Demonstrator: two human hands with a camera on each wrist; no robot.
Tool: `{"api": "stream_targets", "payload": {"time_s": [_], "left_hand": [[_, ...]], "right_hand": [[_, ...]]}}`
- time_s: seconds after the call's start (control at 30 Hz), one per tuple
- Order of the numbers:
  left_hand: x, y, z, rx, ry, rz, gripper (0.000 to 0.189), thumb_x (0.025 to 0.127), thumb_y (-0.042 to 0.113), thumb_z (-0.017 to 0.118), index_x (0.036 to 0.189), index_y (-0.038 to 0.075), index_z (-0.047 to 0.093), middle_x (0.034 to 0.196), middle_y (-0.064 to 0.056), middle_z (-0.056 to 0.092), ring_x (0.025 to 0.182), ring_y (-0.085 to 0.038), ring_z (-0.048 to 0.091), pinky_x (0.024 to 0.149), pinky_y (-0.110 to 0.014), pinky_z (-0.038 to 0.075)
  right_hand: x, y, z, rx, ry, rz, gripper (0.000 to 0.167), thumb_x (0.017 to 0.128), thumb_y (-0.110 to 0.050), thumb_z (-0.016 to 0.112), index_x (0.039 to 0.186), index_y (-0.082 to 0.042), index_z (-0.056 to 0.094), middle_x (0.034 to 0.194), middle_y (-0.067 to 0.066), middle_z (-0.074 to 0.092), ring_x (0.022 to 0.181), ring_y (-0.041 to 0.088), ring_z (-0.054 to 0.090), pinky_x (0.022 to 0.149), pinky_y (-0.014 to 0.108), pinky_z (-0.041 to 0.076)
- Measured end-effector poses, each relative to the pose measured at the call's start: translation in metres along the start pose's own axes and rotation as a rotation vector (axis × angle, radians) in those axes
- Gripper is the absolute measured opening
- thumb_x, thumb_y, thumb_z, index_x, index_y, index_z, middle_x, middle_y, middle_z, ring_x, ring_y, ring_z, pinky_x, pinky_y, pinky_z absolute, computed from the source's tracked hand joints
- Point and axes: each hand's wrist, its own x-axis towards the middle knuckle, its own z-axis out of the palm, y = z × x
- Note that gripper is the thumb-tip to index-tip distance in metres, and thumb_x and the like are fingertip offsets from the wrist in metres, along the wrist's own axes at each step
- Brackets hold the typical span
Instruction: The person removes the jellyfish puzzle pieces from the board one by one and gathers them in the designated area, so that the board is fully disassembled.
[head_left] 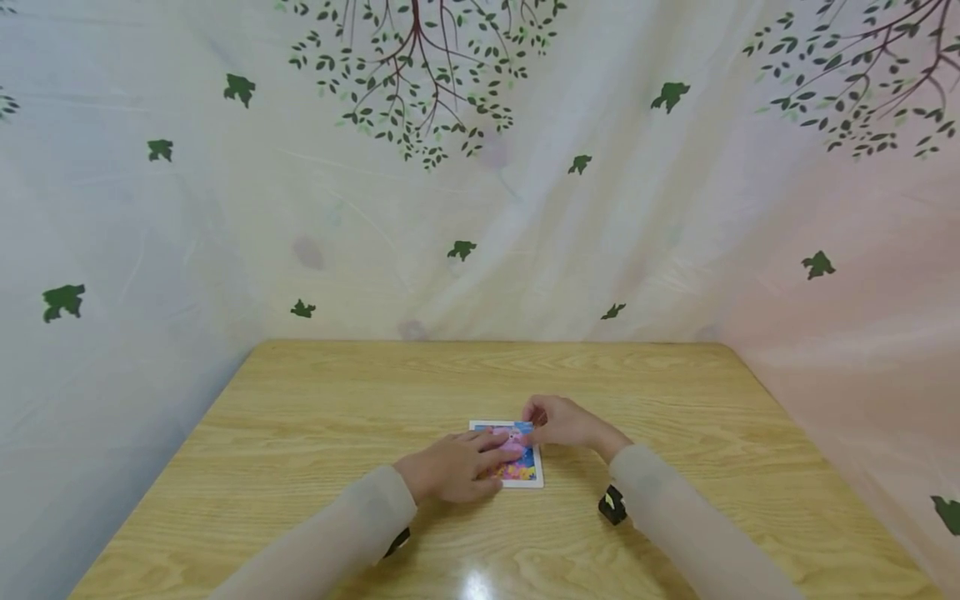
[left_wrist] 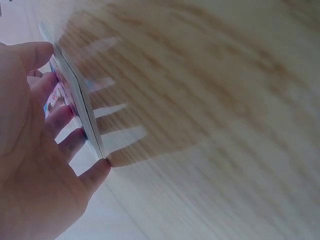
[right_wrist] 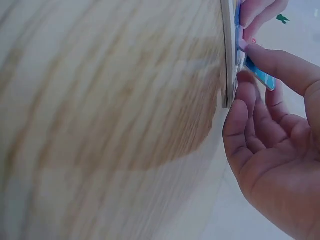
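A small picture puzzle [head_left: 528,473] in a white frame lies flat on the wooden table, printed in blue, pink and yellow. Across its left and middle parts rests my left hand [head_left: 459,468], fingers spread and fairly straight. In the left wrist view, the fingertips of that hand [left_wrist: 45,150] lie along the board's edge [left_wrist: 80,95] and over its face. My right hand [head_left: 566,423] is at the top right corner. There its thumb and fingers pinch a thin blue puzzle piece [right_wrist: 262,75], tilted up from the board [right_wrist: 228,55]. The left hand covers much of the picture.
The wooden table [head_left: 337,383] reaches back to a pale cloth backdrop [head_left: 525,283] with leaf and branch prints. Black wrist mounts [head_left: 612,505] sit under both sleeves, close over the tabletop.
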Motion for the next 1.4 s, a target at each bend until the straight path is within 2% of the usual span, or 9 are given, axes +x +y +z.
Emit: {"api": "stream_targets", "payload": {"time_s": [0.13,0.27,0.53,0.77,1.03,1.4], "left_hand": [[0.0,0.001,0.0,-0.004,-0.002,-0.001,0.056,0.108,0.042,0.047,0.162,0.031,0.037,0.169,0.0,0.03,0.154,-0.031,0.031,0.12,-0.057,0.033],[0.001,0.001,0.0,-0.01,-0.007,-0.006,0.056,0.108,0.043,0.047,0.162,0.032,0.037,0.169,0.0,0.031,0.154,-0.031,0.031,0.12,-0.057,0.033],[0.002,0.002,0.003,0.004,-0.006,-0.017,0.055,0.108,0.045,0.047,0.161,0.035,0.038,0.169,0.002,0.032,0.154,-0.029,0.031,0.12,-0.055,0.033],[0.0,0.002,0.003,-0.009,-0.001,-0.019,0.056,0.107,0.045,0.048,0.161,0.035,0.038,0.169,0.002,0.031,0.155,-0.028,0.029,0.121,-0.055,0.031],[-0.001,0.002,0.002,-0.01,0.003,-0.015,0.056,0.107,0.045,0.048,0.161,0.034,0.039,0.169,0.001,0.032,0.155,-0.028,0.03,0.121,-0.055,0.031],[-0.004,0.003,0.001,-0.028,0.002,-0.022,0.056,0.107,0.044,0.049,0.161,0.034,0.04,0.168,0.001,0.032,0.154,-0.029,0.03,0.121,-0.056,0.031]], "right_hand": [[0.0,0.002,-0.001,0.022,-0.004,-0.004,0.019,0.094,-0.013,0.076,0.103,-0.006,0.061,0.089,0.001,0.062,0.081,0.016,0.055,0.072,0.029,0.047],[-0.003,0.005,-0.005,0.044,0.025,0.005,0.022,0.095,-0.019,0.076,0.104,-0.009,0.059,0.087,0.001,0.063,0.078,0.016,0.056,0.068,0.03,0.046],[-0.02,0.024,-0.026,0.099,0.035,0.032,0.023,0.098,-0.021,0.073,0.11,-0.007,0.059,0.086,0.003,0.067,0.076,0.016,0.058,0.066,0.028,0.048],[-0.045,0.05,-0.047,0.157,0.048,0.053,0.023,0.102,-0.017,0.066,0.114,-0.001,0.056,0.094,0.009,0.07,0.081,0.018,0.061,0.066,0.027,0.05],[-0.079,0.077,-0.071,0.209,0.084,0.101,0.028,0.102,-0.014,0.067,0.117,0.005,0.055,0.096,0.011,0.071,0.082,0.017,0.065,0.068,0.025,0.054],[-0.11,0.109,-0.096,0.14,0.146,0.135,0.03,0.102,-0.012,0.066,0.121,0.009,0.055,0.096,0.011,0.071,0.08,0.015,0.062,0.065,0.024,0.05]]}}
